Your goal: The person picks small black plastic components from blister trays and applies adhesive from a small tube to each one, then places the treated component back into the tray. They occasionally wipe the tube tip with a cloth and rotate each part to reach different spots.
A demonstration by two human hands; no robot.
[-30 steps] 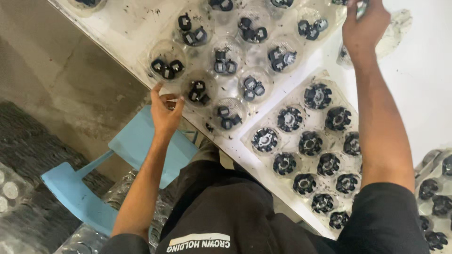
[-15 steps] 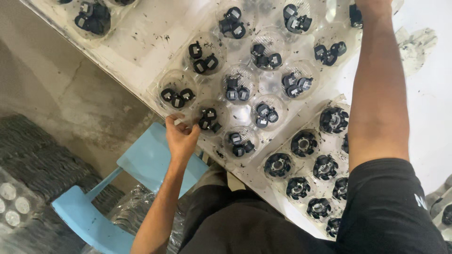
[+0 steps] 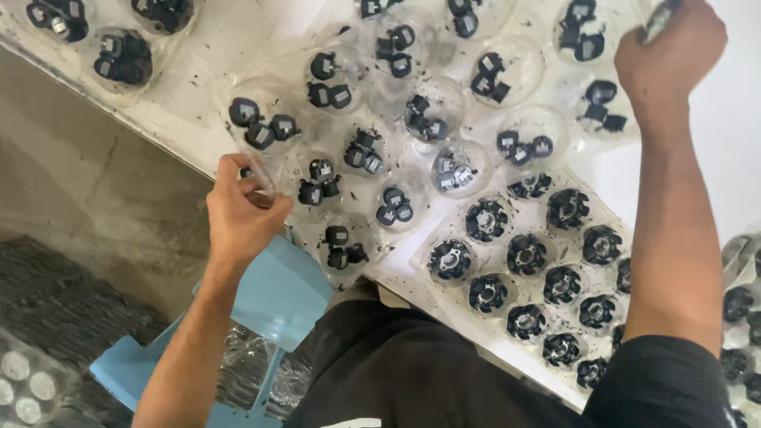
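trays (image 3: pixel 444 170) crowd table, white corner (image 3: pixel 737 135) free

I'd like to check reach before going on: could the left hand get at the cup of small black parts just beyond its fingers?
Probably yes. The left hand pinches the clear tray's near edge, and the cup with three black parts lies just past it, open on top, nothing between. The right hand is far off.

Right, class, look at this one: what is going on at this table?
A person leans over a white table covered with clear plastic trays. The left hand pinches the near edge of a clear tray whose round cups hold small black parts. The right hand is closed around a small object at the far side; what it is cannot be told. Beside it lies a second tray of black ring-shaped parts.
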